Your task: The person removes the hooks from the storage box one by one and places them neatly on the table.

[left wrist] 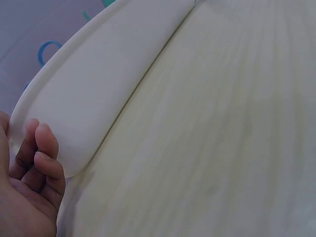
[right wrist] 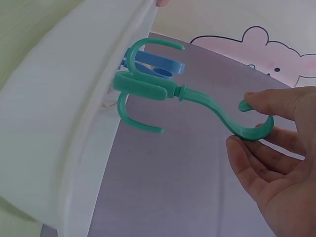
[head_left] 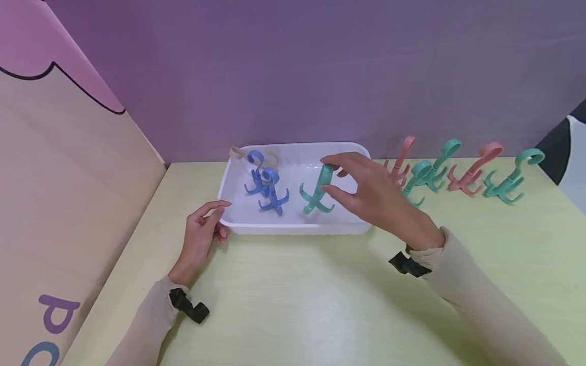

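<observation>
Over the white tray (head_left: pixel 293 229), my right hand (head_left: pixel 371 190) pinches the curled top of a green four-pronged hanger hook (head_left: pixel 314 195). Its prongs point down inside the tray in the head view. The right wrist view shows thumb and fingers around the curl of the green hook (right wrist: pixel 202 98). My left hand (head_left: pixel 201 231) grips the tray's front left corner, its thumb and index finger at the rim; in the left wrist view the other fingers (left wrist: pixel 47 140) curl outside the wall. Two blue hooks (head_left: pixel 273 198) stand in the tray's left half, with a beige hook (head_left: pixel 237 152) behind them.
On the table right of the tray stand several more hooks: a pink one (head_left: pixel 473 170), a green one (head_left: pixel 505 185), another pink one (head_left: pixel 405 152) partly behind my right hand, and others beside it. A purple backdrop (head_left: pixel 293 76) rises behind, and a printed panel (head_left: pixel 68 178) borders the left side.
</observation>
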Available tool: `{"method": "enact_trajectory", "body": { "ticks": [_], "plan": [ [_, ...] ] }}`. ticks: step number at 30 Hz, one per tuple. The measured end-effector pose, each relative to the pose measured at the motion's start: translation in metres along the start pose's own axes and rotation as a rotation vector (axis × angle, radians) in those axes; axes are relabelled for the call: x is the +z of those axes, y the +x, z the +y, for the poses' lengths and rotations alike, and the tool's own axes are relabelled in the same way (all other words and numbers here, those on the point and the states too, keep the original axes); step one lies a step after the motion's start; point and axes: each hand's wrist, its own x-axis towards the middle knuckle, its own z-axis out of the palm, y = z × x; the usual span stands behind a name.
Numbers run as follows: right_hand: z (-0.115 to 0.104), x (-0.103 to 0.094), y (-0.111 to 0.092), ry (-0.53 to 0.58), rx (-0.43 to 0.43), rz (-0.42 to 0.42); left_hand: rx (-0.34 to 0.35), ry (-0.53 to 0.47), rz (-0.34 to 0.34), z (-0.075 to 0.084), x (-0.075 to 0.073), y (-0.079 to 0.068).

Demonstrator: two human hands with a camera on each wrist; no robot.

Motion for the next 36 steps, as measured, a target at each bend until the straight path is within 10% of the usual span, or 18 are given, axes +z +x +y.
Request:
{"method": "enact_trajectory", "body": {
  "ticks": [36],
  "plan": [
    [0.03, -0.088, -0.056, -0.144, 0.003, 0.202, 0.01, -0.013, 0.003, -0.001, 0.0, -0.001]
  ]
}}
